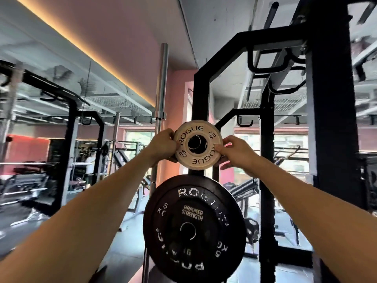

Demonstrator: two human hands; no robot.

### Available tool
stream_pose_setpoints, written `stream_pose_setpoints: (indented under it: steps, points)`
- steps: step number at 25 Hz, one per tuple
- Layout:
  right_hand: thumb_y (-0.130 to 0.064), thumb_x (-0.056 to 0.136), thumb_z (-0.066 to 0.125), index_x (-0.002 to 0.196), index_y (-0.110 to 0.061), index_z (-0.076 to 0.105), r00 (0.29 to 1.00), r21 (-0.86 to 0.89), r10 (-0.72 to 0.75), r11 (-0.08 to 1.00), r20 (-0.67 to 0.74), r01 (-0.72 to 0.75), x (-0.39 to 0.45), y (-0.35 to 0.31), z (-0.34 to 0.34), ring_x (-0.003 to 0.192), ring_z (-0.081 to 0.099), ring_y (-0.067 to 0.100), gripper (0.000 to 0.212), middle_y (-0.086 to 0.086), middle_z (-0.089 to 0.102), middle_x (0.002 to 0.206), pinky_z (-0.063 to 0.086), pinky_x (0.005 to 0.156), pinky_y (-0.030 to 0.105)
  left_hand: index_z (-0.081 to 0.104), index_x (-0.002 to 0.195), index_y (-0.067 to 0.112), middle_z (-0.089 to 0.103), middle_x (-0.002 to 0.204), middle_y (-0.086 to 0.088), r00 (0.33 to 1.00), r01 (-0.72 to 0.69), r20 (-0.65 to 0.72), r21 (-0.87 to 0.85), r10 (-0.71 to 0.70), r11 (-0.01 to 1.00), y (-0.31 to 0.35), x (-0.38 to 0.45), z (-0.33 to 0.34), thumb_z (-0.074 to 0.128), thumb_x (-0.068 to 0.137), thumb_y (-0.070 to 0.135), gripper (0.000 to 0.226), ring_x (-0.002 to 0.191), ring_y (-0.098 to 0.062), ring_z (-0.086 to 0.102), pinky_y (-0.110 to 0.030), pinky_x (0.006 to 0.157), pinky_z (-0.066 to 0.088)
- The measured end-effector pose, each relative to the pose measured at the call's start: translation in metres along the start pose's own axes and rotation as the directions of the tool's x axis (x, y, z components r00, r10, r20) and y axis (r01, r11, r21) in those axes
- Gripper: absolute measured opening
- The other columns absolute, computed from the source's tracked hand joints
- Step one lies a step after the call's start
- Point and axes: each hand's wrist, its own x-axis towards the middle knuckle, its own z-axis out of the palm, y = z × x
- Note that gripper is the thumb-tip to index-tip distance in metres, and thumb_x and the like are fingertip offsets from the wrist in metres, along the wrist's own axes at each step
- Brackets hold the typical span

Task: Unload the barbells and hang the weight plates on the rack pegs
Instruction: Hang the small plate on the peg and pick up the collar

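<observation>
Your left hand [163,144] and right hand [234,151] grip the small plate [197,160] by opposite rims, face toward you, directly above the black plate [193,227]; rack upright [201,99] behind.

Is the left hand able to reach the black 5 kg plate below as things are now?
Probably not yet: the left hand grips the small white plate with the right hand. The black plate hangs unobstructed below.
</observation>
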Motion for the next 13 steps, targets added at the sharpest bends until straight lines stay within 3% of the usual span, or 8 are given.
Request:
stream_pose_setpoints:
  steps: [4,7,13]
  points:
    - [-0.016,0.096,0.057,0.113,0.002,0.049,0.999,-0.015,0.019,1.000,0.051,-0.018,-0.051,0.005,-0.032,0.066,0.067,0.033,0.026,0.024,0.069,0.090,0.055,0.056,0.036,0.050,0.097,0.009,0.064,0.095,-0.019,1.000,0.018,-0.004,0.065,-0.018,0.998,0.031,-0.050,0.021,0.050,0.091,-0.001,0.011,0.068,-0.029,0.069,-0.036,0.053,0.060]
    - [-0.015,0.095,0.058,0.114,0.005,0.050,0.999,0.005,0.029,1.000,0.046,-0.029,-0.086,0.003,-0.058,0.071,0.067,0.036,0.029,0.028,0.068,0.097,0.055,0.056,0.036,0.052,0.094,0.013,0.065,0.100,-0.019,1.000,0.027,-0.001,0.068,-0.027,0.997,0.055,-0.081,0.034,0.054,0.090,0.003,0.011,0.082,-0.034,0.070,-0.045,0.063,0.061]
    - [-0.013,0.095,0.058,0.104,-0.005,0.050,0.997,0.010,0.041,0.999,0.066,-0.042,-0.162,-0.015,-0.113,0.067,0.066,0.032,0.015,0.025,0.069,0.091,0.055,0.057,0.037,0.054,0.087,0.021,0.066,0.102,-0.014,0.999,0.036,0.006,0.057,-0.036,0.998,0.110,-0.150,0.063,0.057,0.087,0.007,0.013,0.096,-0.033,0.066,-0.052,0.080,0.057]
